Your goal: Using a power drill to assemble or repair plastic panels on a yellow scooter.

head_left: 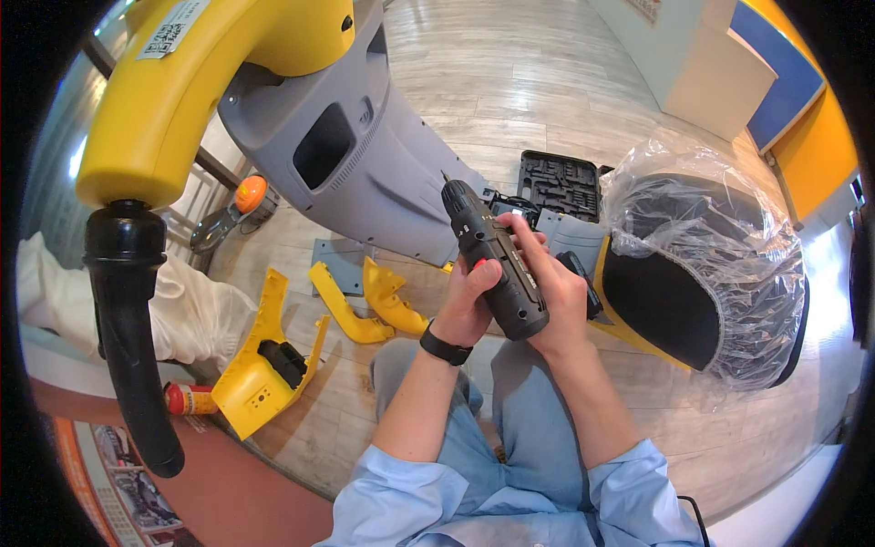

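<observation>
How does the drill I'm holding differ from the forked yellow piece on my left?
The drill is mostly black; the forked piece is mostly yellow. The drill tapers to a slim bit; the forked piece splits into two prongs. Your left hand and right hand hold the drill; the forked piece lies on the floor. Both show some black.

Forearms [421,401] are slanting inward above the lap [542,428]; left hand [467,299] is gripping, thumb uppermost, beyond it; right hand [558,296] is gripping there too, fingers bent.
</observation>
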A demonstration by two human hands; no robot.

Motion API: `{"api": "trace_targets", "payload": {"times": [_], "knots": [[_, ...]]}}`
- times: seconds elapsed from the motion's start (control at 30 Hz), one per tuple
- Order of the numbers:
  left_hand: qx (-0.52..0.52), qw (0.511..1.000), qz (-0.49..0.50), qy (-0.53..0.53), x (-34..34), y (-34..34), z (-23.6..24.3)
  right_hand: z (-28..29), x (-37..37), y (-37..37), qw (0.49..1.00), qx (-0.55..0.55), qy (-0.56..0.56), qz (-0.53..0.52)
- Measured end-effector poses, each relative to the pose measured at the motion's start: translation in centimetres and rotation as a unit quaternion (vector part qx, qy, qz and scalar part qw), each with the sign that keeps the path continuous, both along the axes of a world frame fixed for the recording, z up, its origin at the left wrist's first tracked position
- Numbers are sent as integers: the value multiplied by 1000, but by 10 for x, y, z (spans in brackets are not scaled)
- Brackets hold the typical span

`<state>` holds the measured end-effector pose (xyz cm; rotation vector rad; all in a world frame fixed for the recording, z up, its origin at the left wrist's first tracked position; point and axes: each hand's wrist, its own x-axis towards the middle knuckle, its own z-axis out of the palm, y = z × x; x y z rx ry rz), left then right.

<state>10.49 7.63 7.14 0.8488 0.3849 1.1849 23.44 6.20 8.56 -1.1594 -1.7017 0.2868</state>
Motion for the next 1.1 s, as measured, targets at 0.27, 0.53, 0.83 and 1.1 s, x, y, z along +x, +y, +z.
{"api": "trace_targets", "payload": {"times": [0.27, 0.53, 0.83, 1.1], "knots": [[11, 1000, -22, -9, 2, 1, 2, -2, 4, -1, 1000, -8, -23, 9], [-25, 999, 19, 38, 6, 2, 2, 0, 4, -1, 998, -56, -1, -25], [-24, 1000, -14, -3, 7, 4, -4, 5, 2, -2, 996, -77, 7, -33], [-54, 991, -35, -118, 6, 3, -3, 3, 2, -2, 997, -69, -4, -24]]}}
